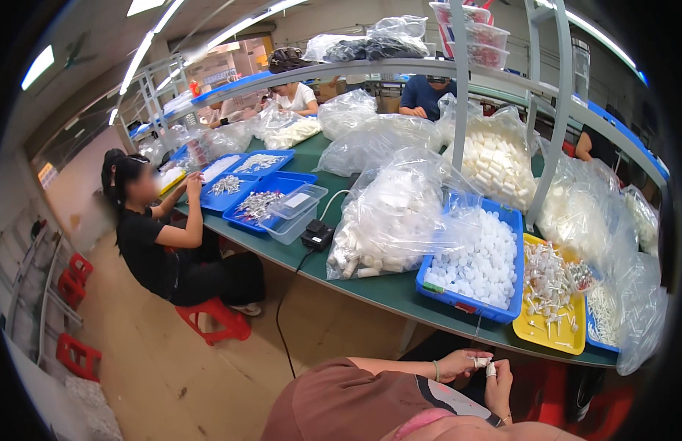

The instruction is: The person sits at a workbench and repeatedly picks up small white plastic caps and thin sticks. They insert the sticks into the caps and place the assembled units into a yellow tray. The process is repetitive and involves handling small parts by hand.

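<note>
My left hand (457,364), with a pale bracelet at the wrist, is closed in front of my lap, below the table's near edge. Beside it on the right is my right hand (499,385), its thumb and fingers pinched together. The fingertips of both hands meet around something small and white, too small to name. White wrappings seem to cover some fingers, so piece and wrapping are hard to tell apart. Nearest on the table are a blue tray (469,300) of translucent white caps (476,259) and a yellow tray (532,337) of small white stemmed parts (550,287).
Clear bags of white cylinders (495,165) crowd the green table (319,261). A black power adapter (317,235) trails a cable down to the floor. Grey shelf posts (552,147) rise at the right. At the left, a co-worker (161,235) sits by blue trays (241,213).
</note>
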Demonstrator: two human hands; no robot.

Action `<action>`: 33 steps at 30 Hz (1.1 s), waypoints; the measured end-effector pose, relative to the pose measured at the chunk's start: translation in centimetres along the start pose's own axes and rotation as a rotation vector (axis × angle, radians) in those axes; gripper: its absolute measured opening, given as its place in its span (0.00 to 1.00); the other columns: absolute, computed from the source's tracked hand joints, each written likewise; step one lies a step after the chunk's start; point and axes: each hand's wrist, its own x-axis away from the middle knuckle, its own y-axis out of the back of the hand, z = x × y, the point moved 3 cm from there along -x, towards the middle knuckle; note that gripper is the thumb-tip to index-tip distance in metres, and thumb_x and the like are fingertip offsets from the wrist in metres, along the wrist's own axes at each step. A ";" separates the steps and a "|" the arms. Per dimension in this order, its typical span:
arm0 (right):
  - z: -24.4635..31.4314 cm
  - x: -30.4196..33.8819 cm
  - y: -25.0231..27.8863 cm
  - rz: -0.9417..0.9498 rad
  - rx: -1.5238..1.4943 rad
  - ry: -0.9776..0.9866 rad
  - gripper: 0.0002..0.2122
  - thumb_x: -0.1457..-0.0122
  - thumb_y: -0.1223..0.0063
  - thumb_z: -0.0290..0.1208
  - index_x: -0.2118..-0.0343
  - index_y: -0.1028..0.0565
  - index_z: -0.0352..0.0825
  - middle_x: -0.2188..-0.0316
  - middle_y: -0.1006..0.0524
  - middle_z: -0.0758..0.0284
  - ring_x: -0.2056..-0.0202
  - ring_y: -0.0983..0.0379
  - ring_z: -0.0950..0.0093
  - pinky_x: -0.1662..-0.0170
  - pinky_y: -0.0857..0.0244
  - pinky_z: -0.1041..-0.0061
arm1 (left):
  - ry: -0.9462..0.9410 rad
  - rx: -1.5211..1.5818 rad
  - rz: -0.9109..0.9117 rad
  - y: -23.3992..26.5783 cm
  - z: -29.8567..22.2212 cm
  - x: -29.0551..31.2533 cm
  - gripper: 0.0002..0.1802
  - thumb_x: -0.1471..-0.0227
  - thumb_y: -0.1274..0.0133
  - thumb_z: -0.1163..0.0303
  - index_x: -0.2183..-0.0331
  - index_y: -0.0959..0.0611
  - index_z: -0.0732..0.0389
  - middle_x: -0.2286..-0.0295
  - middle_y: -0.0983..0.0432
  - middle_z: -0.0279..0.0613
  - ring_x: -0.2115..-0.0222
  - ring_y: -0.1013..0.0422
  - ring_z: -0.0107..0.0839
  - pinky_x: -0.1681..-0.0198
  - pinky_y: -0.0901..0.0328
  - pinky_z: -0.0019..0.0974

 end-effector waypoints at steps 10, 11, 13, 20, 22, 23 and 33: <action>-0.8 0.9 -0.1 0.282 -0.717 -0.492 0.05 0.39 0.54 0.28 0.71 0.34 0.38 0.83 0.35 0.76 0.84 0.46 0.87 0.82 0.52 0.86 | 0.005 0.000 0.053 0.2 1.5 0.0 0.19 0.49 0.42 0.61 0.55 0.21 0.55 0.74 0.30 0.23 0.78 0.40 0.12 0.81 0.48 0.16; -1.3 0.8 0.0 0.272 -0.681 -0.470 0.05 0.38 0.55 0.28 0.71 0.34 0.37 0.83 0.35 0.74 0.85 0.44 0.84 0.83 0.51 0.84 | 0.016 0.018 0.063 -0.1 1.3 0.2 0.18 0.48 0.42 0.61 0.56 0.22 0.55 0.73 0.29 0.23 0.79 0.41 0.12 0.81 0.49 0.17; -0.6 1.1 0.5 0.150 -0.316 -0.196 0.04 0.39 0.56 0.26 0.72 0.34 0.36 0.83 0.33 0.69 0.86 0.40 0.74 0.82 0.47 0.77 | 0.058 0.064 0.088 -1.1 1.3 0.7 0.17 0.48 0.41 0.62 0.57 0.22 0.56 0.73 0.29 0.24 0.81 0.43 0.13 0.80 0.49 0.18; 0.9 0.5 -0.5 0.049 0.424 0.345 0.03 0.47 0.53 0.24 0.69 0.33 0.33 0.77 0.30 0.56 0.74 0.30 0.55 0.71 0.37 0.59 | 0.036 -0.012 0.036 0.3 0.5 0.8 0.10 0.45 0.46 0.63 0.62 0.21 0.55 0.74 0.29 0.24 0.77 0.37 0.13 0.80 0.47 0.17; 2.4 0.0 1.9 0.099 0.233 0.306 0.10 0.46 0.46 0.32 0.65 0.32 0.33 0.75 0.28 0.58 0.72 0.28 0.59 0.70 0.35 0.64 | 0.065 0.075 0.012 -0.7 -0.8 1.2 0.14 0.46 0.45 0.69 0.57 0.24 0.59 0.71 0.28 0.28 0.77 0.37 0.15 0.79 0.44 0.18; 3.9 -0.7 4.2 0.100 0.154 0.231 0.13 0.47 0.43 0.34 0.63 0.31 0.33 0.75 0.28 0.60 0.73 0.28 0.61 0.69 0.34 0.67 | 0.068 0.088 0.064 -1.1 -1.7 1.2 0.14 0.46 0.45 0.70 0.57 0.25 0.60 0.71 0.28 0.29 0.76 0.37 0.15 0.79 0.45 0.18; -1.6 -11.6 19.1 -0.187 0.811 0.136 0.06 0.48 0.50 0.26 0.68 0.23 0.34 0.66 0.24 0.60 0.64 0.26 0.62 0.61 0.32 0.67 | 0.164 0.153 0.112 -1.4 -0.5 2.2 0.10 0.47 0.47 0.74 0.60 0.25 0.58 0.64 0.28 0.33 0.76 0.40 0.16 0.80 0.47 0.17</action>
